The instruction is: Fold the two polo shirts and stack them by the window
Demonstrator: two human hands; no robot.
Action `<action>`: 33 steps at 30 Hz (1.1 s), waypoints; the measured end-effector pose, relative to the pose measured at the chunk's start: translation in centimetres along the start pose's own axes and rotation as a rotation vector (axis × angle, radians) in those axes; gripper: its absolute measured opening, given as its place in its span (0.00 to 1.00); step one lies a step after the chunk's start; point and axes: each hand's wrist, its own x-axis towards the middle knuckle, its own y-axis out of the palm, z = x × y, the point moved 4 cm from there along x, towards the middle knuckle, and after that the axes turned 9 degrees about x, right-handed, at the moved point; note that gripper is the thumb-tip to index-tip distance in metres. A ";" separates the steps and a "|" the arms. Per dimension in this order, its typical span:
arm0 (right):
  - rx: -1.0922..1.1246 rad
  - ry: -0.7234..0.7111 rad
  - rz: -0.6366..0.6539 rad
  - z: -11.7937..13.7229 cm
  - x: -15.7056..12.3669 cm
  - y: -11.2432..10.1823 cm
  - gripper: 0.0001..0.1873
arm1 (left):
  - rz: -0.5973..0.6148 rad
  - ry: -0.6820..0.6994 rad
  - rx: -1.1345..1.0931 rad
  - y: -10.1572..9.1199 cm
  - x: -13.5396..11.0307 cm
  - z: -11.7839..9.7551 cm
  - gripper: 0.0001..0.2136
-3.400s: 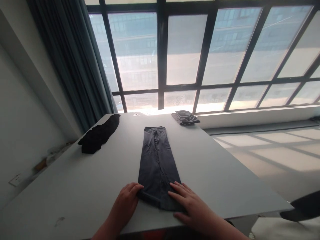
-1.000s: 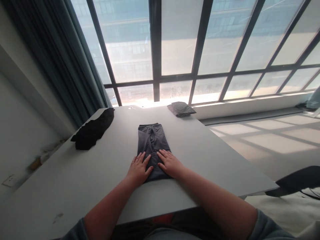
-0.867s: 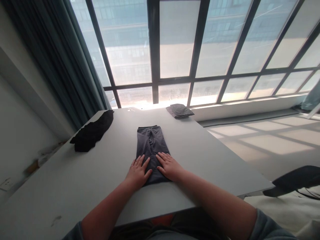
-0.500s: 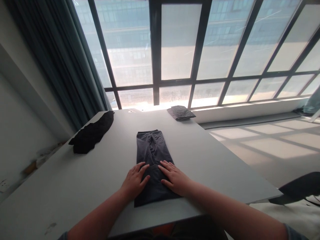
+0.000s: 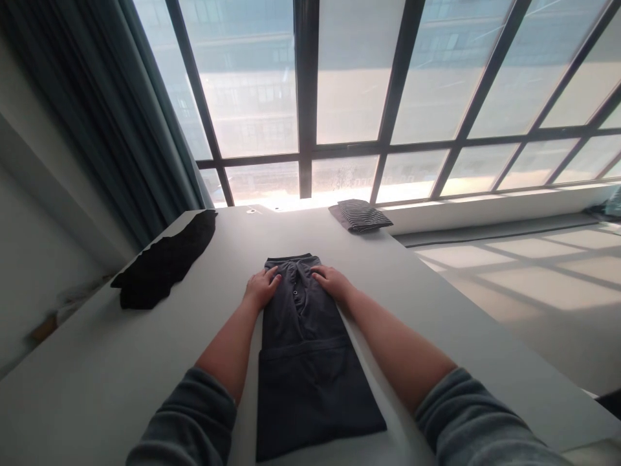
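While your left hand point(image 5: 262, 287) and right hand point(image 5: 330, 281) press flat, fingers spread, apart on its far end | folded dark garment point(image 5: 305, 349) lies mid-table point(image 5: 145, 349), reaching the near edge | black cloth point(image 5: 162, 262) at left edge.

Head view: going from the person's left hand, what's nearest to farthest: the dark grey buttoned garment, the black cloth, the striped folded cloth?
1. Dark grey buttoned garment: touching, under the left hand.
2. Black cloth: left side of the table.
3. Striped folded cloth: far right corner.

Black cloth point(image 5: 162, 259) — striped bundle point(image 5: 361, 215)
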 end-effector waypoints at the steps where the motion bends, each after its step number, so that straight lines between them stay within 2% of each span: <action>1: 0.022 0.010 -0.006 -0.3 1.1 0.0 0.23 | -0.007 0.001 -0.020 0.2 0.7 0.2 0.22; 4: 0.068 0.044 -0.030 -1.2 3.5 0.0 0.24 | -0.034 0.008 -0.100 0.6 2.3 0.8 0.20; 8: 0.183 0.016 -0.071 -1.9 4.7 -0.2 0.24 | -0.104 0.026 -0.245 0.2 2.7 1.6 0.20; 14: 0.652 -0.054 -0.181 -0.8 3.2 -1.2 0.27 | -0.219 -0.002 -0.479 -1.5 1.6 1.5 0.20; 19: 0.599 -0.077 -0.305 1.4 1.6 -2.6 0.22 | -0.279 0.003 -0.858 -3.0 0.3 0.4 0.22; 21: 0.600 -0.104 -0.337 2.2 0.8 -3.1 0.21 | -0.290 0.004 -0.979 -3.7 -0.3 0.2 0.28; 23: 0.659 -0.152 -0.324 3.0 -0.2 -3.3 0.24 | -0.282 0.009 -1.028 -4.4 -1.1 0.1 0.37; 25: 0.703 -0.194 -0.286 3.7 -1.6 -3.5 0.33 | -0.242 0.052 -1.007 -5.1 -2.1 0.0 0.41; 26: 0.690 -0.207 -0.269 3.9 -2.5 -3.5 0.38 | -0.218 0.085 -0.962 -5.4 -2.7 -0.1 0.39; 28: 0.581 -0.228 -0.244 4.3 -4.4 -3.6 0.43 | -0.168 0.151 -0.793 -6.1 -4.2 -0.4 0.27; 31: 0.305 -0.297 -0.166 4.8 -7.1 -3.5 0.39 | -0.089 0.271 -0.471 -6.9 -7.1 -1.0 0.11; 33: 0.123 -0.365 -0.069 5.0 -8.5 -3.1 0.28 | -0.031 0.374 -0.303 -7.2 -9.0 -1.7 0.08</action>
